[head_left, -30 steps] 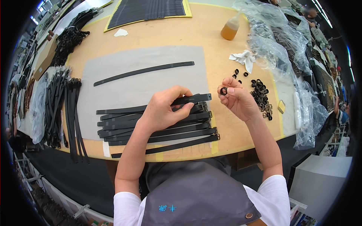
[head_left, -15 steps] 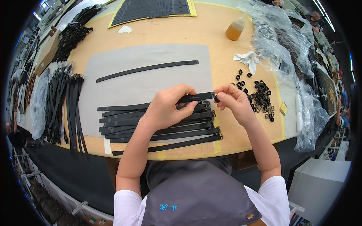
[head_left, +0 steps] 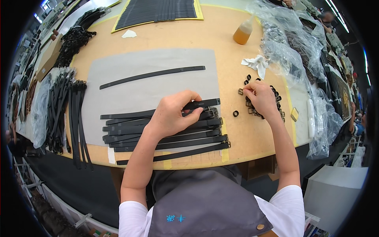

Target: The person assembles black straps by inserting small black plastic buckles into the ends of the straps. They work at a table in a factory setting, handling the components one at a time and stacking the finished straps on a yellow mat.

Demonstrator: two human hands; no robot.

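Observation:
My left hand (head_left: 173, 112) pinches a black strap (head_left: 211, 102) near its right end, thumb below and fingers above. The strap lies over a stack of similar straps (head_left: 130, 129), several with metal buckles at their right ends. Over the pile of small dark loops (head_left: 278, 96), my right hand (head_left: 261, 98) holds a small metal buckle (head_left: 240, 91) between thumb and fingertips. A single black loop (head_left: 235, 113) lies apart on the table, between the strap's end and the pile. Behind the stack, one more strap (head_left: 154, 76) rests alone on the grey sheet (head_left: 118, 59).
Bundles of black straps (head_left: 61, 110) hang over the table's left edge. At the back stand a glue bottle (head_left: 242, 32) with amber liquid and a tray of straps (head_left: 130, 23). A white cloth (head_left: 256, 65) and clear plastic wrap (head_left: 284, 51) lie at the right.
My right hand has left the strap's end and moved right to the pile, where it has picked up a buckle. A loop now lies alone on the table. My left hand stays on the strap.

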